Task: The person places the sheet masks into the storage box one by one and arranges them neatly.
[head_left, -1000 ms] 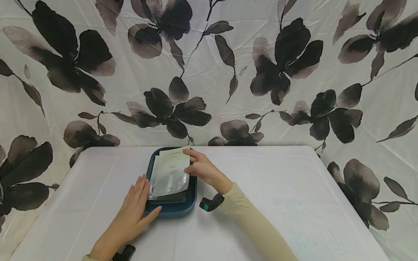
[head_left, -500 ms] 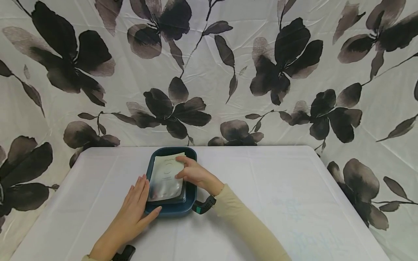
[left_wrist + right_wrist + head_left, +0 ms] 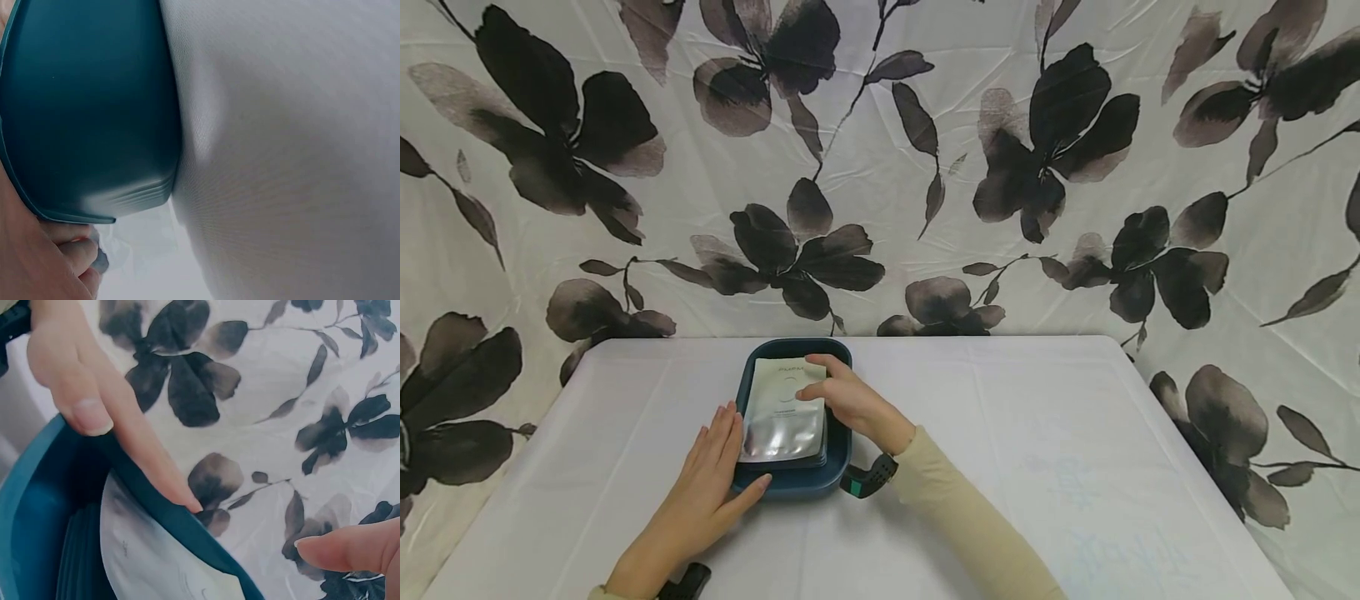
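Note:
A deep blue tray [image 3: 842, 475] stands at the table's far edge, left of centre. Inside it, a pale green and silver sheet-mask packet [image 3: 778, 425] lies flat on top of a stack with darker edges. My left hand [image 3: 707, 483] rests against the tray's left side, fingers straight and thumb at the near corner. Over the packet's right side is my right hand [image 3: 857, 404], index finger and thumb stretched out and spread. In the right wrist view the right thumb [image 3: 344, 550] stands apart from the packet [image 3: 150, 556]; its other fingers are out of sight there.
A white cloth covers the table [image 3: 1000, 467]. Behind it hangs a white curtain [image 3: 940, 275] with dark flowers. Black bands sit on both wrists, the right one [image 3: 868, 477] just beside the tray's near right corner.
The packet, raised and tilted in the right hand a second ago, has moved left and down and now lies flat in the tray. The right thumb has come away. My left hand stays put.

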### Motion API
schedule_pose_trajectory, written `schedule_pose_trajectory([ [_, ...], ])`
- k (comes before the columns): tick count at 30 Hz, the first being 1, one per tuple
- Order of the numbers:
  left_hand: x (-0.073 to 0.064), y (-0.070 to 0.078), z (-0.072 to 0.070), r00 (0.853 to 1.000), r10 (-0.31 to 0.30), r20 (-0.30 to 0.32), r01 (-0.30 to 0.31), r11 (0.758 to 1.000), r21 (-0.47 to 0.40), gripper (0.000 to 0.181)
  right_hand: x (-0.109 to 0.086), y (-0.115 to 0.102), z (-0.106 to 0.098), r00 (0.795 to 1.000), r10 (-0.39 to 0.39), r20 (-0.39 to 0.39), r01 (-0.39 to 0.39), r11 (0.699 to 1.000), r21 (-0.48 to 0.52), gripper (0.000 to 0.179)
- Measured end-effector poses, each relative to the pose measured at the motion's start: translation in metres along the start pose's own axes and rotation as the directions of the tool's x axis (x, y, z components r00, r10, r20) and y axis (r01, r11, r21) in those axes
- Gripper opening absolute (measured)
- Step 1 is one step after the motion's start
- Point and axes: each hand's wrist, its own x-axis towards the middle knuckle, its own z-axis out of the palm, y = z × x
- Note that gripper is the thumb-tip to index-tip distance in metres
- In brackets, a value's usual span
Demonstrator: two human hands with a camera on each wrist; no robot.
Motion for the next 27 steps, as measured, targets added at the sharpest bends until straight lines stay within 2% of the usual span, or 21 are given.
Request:
schedule_pose_trajectory([
  [16,0.0,0.001,0.0,1.0,-0.015,0.023,0.014,1.0,0.003,0.092,-0.015,-0.002,-0.013,0.999,-0.016,-0.028,0.015,0.999,-0.031,0.062],
  [27,0.0,0.001,-0.002,1.0,-0.007,0.016,0.007,1.0,0.012,0.093,-0.027,0.0,-0.029,0.999,-0.044,0.005,0.044,0.998,0.039,0.054],
])
